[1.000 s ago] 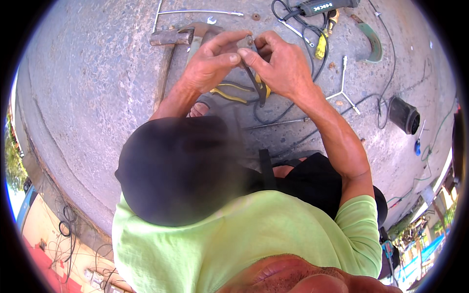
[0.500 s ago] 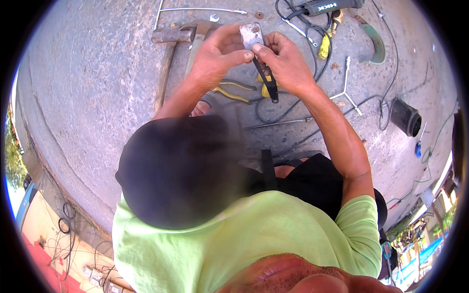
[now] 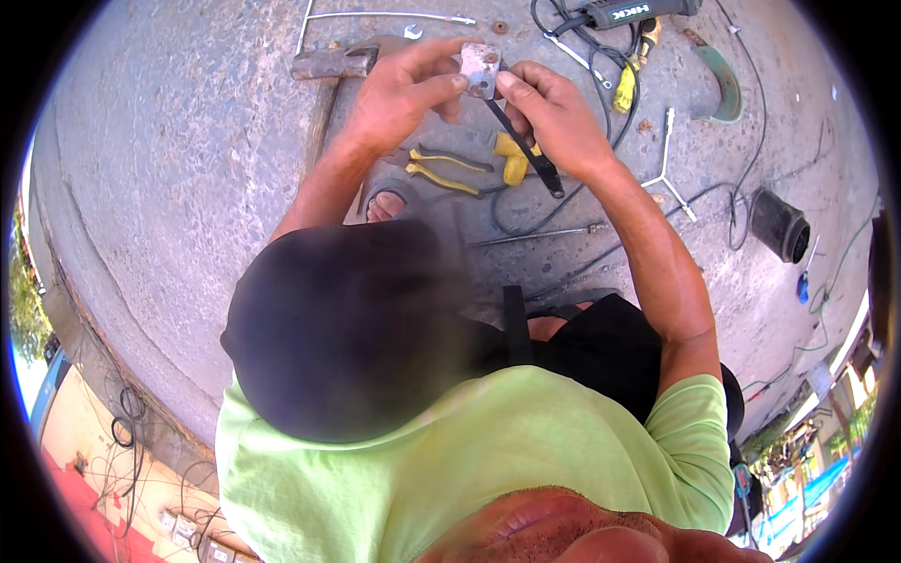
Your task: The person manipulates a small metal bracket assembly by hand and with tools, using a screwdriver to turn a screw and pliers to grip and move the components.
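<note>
Between both hands is a small scuffed silver metal plate [image 3: 479, 64] with bolt holes, joined to a long black strip [image 3: 544, 171] slanting down to the right. My left hand [image 3: 399, 108] grips the plate's left side with thumb and fingertips. My right hand [image 3: 563, 127] pinches the right side around the joint, its fingers curled and partly hidden. Below the hands, yellow-handled pliers [image 3: 449, 184] lie on the concrete, and a yellow object [image 3: 514, 169] lies under the strip. A hammer [image 3: 324, 66] with a wooden handle lies beyond my left hand.
On the concrete floor [image 3: 188, 188] are an angle grinder [image 3: 610, 13] with cords, a Y-shaped wrench [image 3: 666, 169], a long bar [image 3: 394, 18], a curved green guard [image 3: 723, 89] and a black cylinder [image 3: 777, 225]. My sandaled foot [image 3: 385, 208] shows behind the dark cap.
The plate has risen into view between my fingers and turned, and the black strip's lower end has swung to the right. My left hand has moved slightly left and up.
</note>
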The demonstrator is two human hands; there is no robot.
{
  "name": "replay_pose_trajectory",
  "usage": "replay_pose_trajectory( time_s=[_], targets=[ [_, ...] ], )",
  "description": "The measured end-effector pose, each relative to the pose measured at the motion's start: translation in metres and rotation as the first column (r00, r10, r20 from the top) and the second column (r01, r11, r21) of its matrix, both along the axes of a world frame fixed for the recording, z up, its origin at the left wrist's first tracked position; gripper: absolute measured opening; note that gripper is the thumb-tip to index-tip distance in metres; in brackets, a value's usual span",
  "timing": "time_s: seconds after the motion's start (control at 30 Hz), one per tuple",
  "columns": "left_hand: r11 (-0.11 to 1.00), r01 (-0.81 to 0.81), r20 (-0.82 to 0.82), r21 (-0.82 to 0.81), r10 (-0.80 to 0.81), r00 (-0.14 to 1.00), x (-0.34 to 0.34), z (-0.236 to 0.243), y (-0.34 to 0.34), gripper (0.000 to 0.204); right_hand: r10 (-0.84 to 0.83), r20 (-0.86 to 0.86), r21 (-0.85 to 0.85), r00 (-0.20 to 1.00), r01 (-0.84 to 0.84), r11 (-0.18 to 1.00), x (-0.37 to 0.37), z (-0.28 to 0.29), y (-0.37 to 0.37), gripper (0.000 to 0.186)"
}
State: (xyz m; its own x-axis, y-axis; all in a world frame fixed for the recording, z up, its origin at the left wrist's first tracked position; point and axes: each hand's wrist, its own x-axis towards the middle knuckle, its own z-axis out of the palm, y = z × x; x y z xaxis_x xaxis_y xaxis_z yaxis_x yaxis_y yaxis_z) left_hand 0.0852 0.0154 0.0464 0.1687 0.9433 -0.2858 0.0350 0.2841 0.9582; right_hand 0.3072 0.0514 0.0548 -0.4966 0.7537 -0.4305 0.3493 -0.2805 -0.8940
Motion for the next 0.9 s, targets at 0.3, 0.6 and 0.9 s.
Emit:
replay_pose_trajectory(
  time_s=[0.3, 0.6, 0.9],
  targets=[
    [0.999, -0.016, -0.150, 0.043, 0.022, 0.988, -0.0076, 0.0003, 0.0031, 0.043, 0.057, 0.030, 0.116, 0.998, -0.060, 0.991, 0.0033, 0.0022, 0.0079, 0.037],
    [0.998, -0.024, -0.195, 0.065, 0.036, 0.980, -0.0072, 0.0034, 0.0011, 0.044, 0.065, 0.015, 0.208, 0.998, -0.066, 0.976, -0.0017, -0.0066, 0.0069, 0.040],
    [0.998, -0.004, -0.183, 0.059, 0.015, 0.983, -0.0076, 0.0017, -0.0023, 0.036, 0.099, 0.036, 0.223, 0.994, -0.105, 0.969, -0.0021, -0.0071, 0.0054, 0.041]
  ],
)
